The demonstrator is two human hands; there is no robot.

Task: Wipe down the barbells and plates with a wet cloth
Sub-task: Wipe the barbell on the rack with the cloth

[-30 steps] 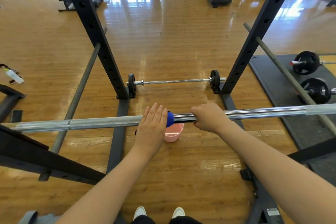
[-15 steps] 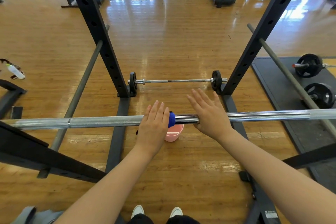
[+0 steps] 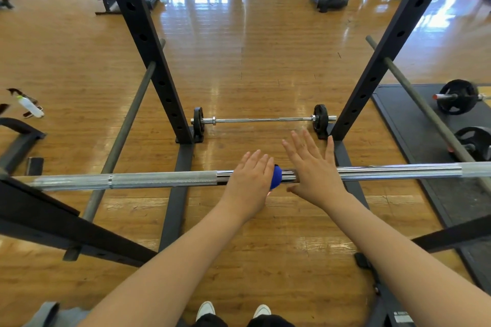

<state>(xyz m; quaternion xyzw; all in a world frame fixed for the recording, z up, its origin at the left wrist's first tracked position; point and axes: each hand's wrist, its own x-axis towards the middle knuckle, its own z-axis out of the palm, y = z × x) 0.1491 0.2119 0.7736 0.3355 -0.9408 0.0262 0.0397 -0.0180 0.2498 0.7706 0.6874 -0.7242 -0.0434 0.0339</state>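
Observation:
A long chrome barbell [image 3: 159,179] lies across the rack at waist height in front of me. My left hand [image 3: 249,180] lies flat on a blue cloth [image 3: 276,176] and presses it onto the bar's middle; most of the cloth is hidden under my palm. Just to its right, my right hand [image 3: 313,167] is over the bar with its fingers spread and straight, holding nothing. On the floor beyond lies a short barbell [image 3: 260,119] with a small black plate [image 3: 198,122] at each end.
Black rack uprights [image 3: 148,42] [image 3: 385,42] stand left and right, with grey safety bars slanting beside them. Two more plate-loaded bars [image 3: 457,97] rest on a black mat at the right. A bottle [image 3: 29,106] lies on the wooden floor at the left.
My right hand let go of the bar and opened, its fingers now spread above it. My left hand stayed on the blue cloth. The pink bucket below is now hidden by my hands.

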